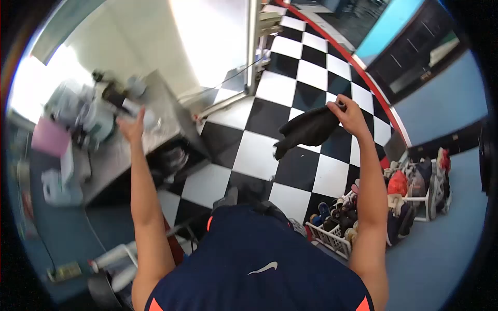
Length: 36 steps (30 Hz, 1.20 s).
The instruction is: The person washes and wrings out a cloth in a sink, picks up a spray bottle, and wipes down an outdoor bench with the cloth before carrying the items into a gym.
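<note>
My right hand [353, 116] pinches one end of a dark cloth [311, 127]. The cloth droops to the left in the air above the checkered floor. My left hand [133, 127] is stretched forward over a grey-topped counter [168, 106], fingers apart and nothing in it. Near its fingertips are a clear plastic item [150, 120] and a dark cylindrical thing with a white band [114, 98]; whether the hand touches either, I cannot tell. Clear plastic containers [98, 122] crowd the counter just left of that hand.
A pink item [50, 137] and a translucent jug [58, 186] are at the counter's left end. Shoes fill a white rack [332, 241] at the lower right. A glass door [212, 46] stands at the back, and a black-and-white tiled floor [259, 153] runs between.
</note>
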### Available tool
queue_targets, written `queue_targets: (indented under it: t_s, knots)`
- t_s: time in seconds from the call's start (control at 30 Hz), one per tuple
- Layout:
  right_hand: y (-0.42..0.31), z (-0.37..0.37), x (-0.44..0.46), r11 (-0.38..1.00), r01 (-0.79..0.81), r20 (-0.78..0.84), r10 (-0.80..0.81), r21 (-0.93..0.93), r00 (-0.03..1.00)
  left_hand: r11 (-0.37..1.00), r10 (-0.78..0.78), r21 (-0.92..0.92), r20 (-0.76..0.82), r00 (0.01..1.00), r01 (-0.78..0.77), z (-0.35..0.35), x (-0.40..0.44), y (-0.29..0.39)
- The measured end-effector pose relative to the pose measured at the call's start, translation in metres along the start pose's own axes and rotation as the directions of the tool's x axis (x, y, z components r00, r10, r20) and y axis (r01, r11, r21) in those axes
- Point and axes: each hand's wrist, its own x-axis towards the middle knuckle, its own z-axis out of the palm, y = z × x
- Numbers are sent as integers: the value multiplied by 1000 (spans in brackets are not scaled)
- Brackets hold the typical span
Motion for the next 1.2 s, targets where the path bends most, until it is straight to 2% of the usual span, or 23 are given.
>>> queue_targets:
  t_s: [0.07, 0.1, 0.17, 0.2, 0.27, 0.3, 0.33, 0.37, 0.4, 0.43, 0.5, 0.53, 0.57, 0.63, 0.7, 0.77, 0.83, 0.97, 1.0, 1.03, 1.1, 1.17, 1.2]
  knots:
    - [16, -27, 18, 994, -14, 58, 21, -107, 998, 997, -48, -61, 126, 991, 56, 30, 36, -11]
    - [31, -44, 23, 979, -96, 39, 105, -179, 994, 997, -67, -45, 62, 996, 70, 55, 48, -25]
    - [15, -81, 16, 932, -225, -239, 159, -285, 958, 990, -132, -50, 13, 991, 132, 73, 59, -25]
    - [22, -90, 11, 914, -330, -434, 205, -235, 877, 981, -178, -70, 30, 984, 179, 69, 63, -17]
    - [91, -67, 10, 898, -368, -885, -48, -242, 464, 997, 72, -32, -127, 989, -77, 76, 62, -7]
    - [153, -56, -5, 739, -591, -715, 220, -322, 664, 998, 17, -52, -109, 994, -23, 77, 58, 13]
    - [214, -44, -20, 555, -637, -444, 456, -535, 771, 997, -38, -65, -87, 995, 33, 77, 49, 39]
    - [251, -37, -29, 677, -574, -318, 478, -461, 819, 972, 158, -144, -175, 972, -184, 78, 39, 68]
    - [251, -38, -15, 639, -699, -425, 562, -323, 710, 898, 336, -193, -281, 899, -396, 86, 35, 94]
    - [262, -46, 1, 641, -729, -442, 596, -240, 670, 905, 305, -242, -206, 930, -351, 103, 34, 108]
    - [327, -53, 32, 904, -427, -448, 371, -26, 813, 921, 255, -303, -8, 967, -246, 127, 27, 135]
    - [338, -66, 60, 888, -460, -347, 441, 33, 827, 869, 132, -492, 121, 984, -56, 140, 22, 174]
    - [346, -73, 91, 867, -490, -246, 496, 91, 833, 838, 130, -546, 187, 974, -7, 155, 15, 216]
    - [376, -79, 150, 912, -408, -190, 409, 46, 892, 761, 141, -643, 293, 946, 87, 184, 0, 315]
    - [397, -91, 217, 902, -419, -67, 426, 102, 902, 709, 232, -700, 343, 910, 83, 203, -23, 437]
    - [388, -109, 289, 902, -397, -29, 408, 168, 913, 710, 413, -700, 328, 850, -74, 241, -35, 513]
    - [395, -121, 354, 916, -358, -19, 367, 182, 930, 679, 459, -734, 431, 777, 5, 279, -44, 588]
    - [417, -135, 487, 886, -270, 69, 263, 377, 962, 568, 647, -816, 359, 673, -111, 357, -41, 725]
    - [424, -139, 522, 889, -237, 83, 222, 392, 971, 566, 651, -825, 442, 617, -6, 384, -33, 749]
    - [430, -147, 554, 888, -212, 90, 192, 409, 977, 478, 593, -846, 508, 625, 235, 411, -33, 779]
    - [438, -168, 624, 898, -188, 146, 140, 398, 979, 424, 869, -900, 376, 322, -95, 452, 1, 846]
    - [438, -197, 697, 916, -153, 176, 93, 370, 980, 418, 896, -907, 401, 193, -57, 505, 20, 912]
    - [444, -209, 736, 924, -102, 165, 43, 368, 985, 555, 831, -831, 551, 83, -37, 515, 35, 954]
